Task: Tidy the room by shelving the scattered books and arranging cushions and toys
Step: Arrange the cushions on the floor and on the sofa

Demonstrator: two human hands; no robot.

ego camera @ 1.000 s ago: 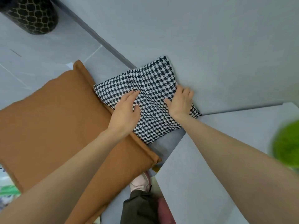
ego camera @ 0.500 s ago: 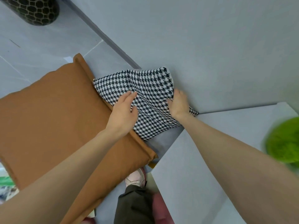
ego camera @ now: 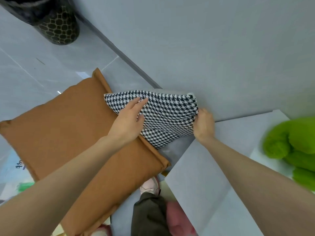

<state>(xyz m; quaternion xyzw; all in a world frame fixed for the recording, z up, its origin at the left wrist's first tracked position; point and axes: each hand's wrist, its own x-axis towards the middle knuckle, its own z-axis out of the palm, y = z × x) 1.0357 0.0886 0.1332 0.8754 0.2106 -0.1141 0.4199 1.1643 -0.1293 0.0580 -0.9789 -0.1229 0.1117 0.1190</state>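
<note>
Head view shows me the checked cushion (ego camera: 167,116) between both hands, left hand (ego camera: 128,124) pressing flat-fingered, right hand (ego camera: 204,126) pinching its right edge.

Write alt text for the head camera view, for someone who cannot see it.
Seen from above, a person holds a houndstooth cushion against a grey wall: left hand flat on its face, right hand gripping its edge. A brown cushion lies beside it.

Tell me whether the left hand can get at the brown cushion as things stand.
Probably yes. The left hand lies flat on the houndstooth cushion, its wrist over the edge of the brown cushion, and nothing covers the brown fabric beside it. The right hand grips the houndstooth cushion.
</note>
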